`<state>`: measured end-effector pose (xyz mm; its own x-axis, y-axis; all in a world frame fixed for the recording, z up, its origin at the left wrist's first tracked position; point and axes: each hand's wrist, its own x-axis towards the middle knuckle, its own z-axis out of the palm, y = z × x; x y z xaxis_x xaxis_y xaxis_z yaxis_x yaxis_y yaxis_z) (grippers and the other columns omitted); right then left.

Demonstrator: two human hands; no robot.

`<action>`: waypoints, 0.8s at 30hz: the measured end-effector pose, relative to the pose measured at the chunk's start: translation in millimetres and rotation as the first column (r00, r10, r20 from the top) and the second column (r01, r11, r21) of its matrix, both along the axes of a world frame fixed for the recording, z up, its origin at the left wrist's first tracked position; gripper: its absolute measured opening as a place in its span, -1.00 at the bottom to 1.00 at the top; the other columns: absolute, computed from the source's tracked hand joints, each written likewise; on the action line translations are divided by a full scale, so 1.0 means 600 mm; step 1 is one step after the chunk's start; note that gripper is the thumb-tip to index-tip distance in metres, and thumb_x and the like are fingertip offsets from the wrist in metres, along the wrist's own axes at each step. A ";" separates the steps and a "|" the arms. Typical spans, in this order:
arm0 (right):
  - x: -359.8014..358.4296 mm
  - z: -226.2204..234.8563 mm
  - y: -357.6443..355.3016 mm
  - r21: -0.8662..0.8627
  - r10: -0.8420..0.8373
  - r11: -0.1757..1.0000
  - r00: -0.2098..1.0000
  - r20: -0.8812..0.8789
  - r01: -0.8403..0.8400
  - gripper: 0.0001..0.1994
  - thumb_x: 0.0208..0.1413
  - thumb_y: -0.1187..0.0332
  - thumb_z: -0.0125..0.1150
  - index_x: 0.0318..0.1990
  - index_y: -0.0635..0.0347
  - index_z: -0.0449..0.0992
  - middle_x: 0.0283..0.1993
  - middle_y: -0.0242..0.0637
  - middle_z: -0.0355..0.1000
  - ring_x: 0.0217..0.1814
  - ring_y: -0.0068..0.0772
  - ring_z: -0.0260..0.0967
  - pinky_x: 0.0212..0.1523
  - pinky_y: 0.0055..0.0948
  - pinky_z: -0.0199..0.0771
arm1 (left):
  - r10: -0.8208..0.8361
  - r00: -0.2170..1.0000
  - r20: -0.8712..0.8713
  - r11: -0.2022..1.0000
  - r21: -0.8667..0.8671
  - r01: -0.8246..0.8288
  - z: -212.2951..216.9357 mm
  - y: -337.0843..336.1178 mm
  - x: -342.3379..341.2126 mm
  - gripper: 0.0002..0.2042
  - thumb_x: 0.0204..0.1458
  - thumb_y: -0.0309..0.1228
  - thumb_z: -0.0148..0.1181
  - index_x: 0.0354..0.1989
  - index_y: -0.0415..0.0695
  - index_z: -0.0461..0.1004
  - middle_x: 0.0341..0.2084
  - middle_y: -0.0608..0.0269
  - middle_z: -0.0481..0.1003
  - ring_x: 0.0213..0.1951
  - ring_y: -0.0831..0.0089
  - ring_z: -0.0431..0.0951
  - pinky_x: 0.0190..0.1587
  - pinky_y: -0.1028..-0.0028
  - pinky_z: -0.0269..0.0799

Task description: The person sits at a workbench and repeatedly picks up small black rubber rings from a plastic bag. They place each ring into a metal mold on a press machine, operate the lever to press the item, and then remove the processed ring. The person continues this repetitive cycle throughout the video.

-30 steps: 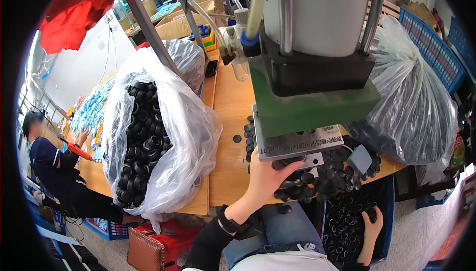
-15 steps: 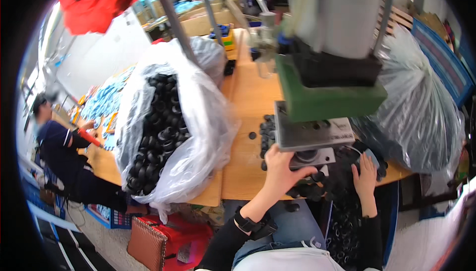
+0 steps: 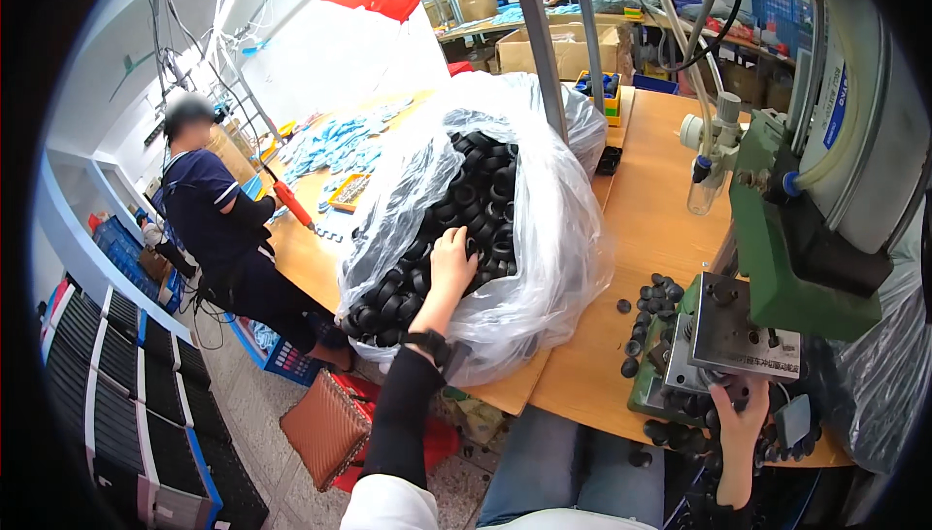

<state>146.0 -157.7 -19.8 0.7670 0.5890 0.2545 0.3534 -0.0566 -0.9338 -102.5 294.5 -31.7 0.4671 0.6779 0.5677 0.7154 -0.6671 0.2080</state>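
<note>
My left hand (image 3: 452, 264) reaches into a clear plastic bag (image 3: 568, 278) full of black rubber rings (image 3: 388, 299). Its fingers are bent around one black ring at the top of the pile. At the right, my right hand (image 3: 744, 421) is at the front of a metal die (image 3: 743, 326) under a green press head (image 3: 791, 263). The thumb points up and the fingers curl toward the die's lower opening; whatever they hold is hidden. Loose black parts (image 3: 684, 438) lie around this hand and beside the press base.
Left of the bag, a co-worker (image 3: 209, 205) stands at the wooden table (image 3: 660, 185) with a red tool (image 3: 291, 202). A grey post (image 3: 540, 45) rises behind the bag. A brown-and-red bag (image 3: 325, 423) lies on the floor. Another large plastic bag (image 3: 888, 365) stands right of the press.
The view has swung left. My left hand has left the die and reached into the bag of black rings. My right hand has moved from the loose parts to the die's front.
</note>
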 end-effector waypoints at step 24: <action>-0.024 -0.081 -0.189 0.011 -0.537 0.843 0.842 0.053 0.537 -0.50 -0.04 0.41 0.29 0.09 0.28 0.31 0.08 -0.18 0.31 0.10 -0.34 0.24 0.14 -0.43 0.17 | -0.345 0.854 0.391 0.878 -0.187 0.440 0.125 -0.323 0.104 -0.71 0.11 -0.57 -0.02 0.01 -0.29 0.17 -0.17 0.06 0.36 -0.12 0.33 0.40 -0.07 0.37 0.31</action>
<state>131.8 -271.3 -68.3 0.9493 0.0896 0.3012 0.3142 -0.2554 -0.9144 -40.1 100.7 43.3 0.5388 0.6225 0.5676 0.2591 -0.7636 0.5915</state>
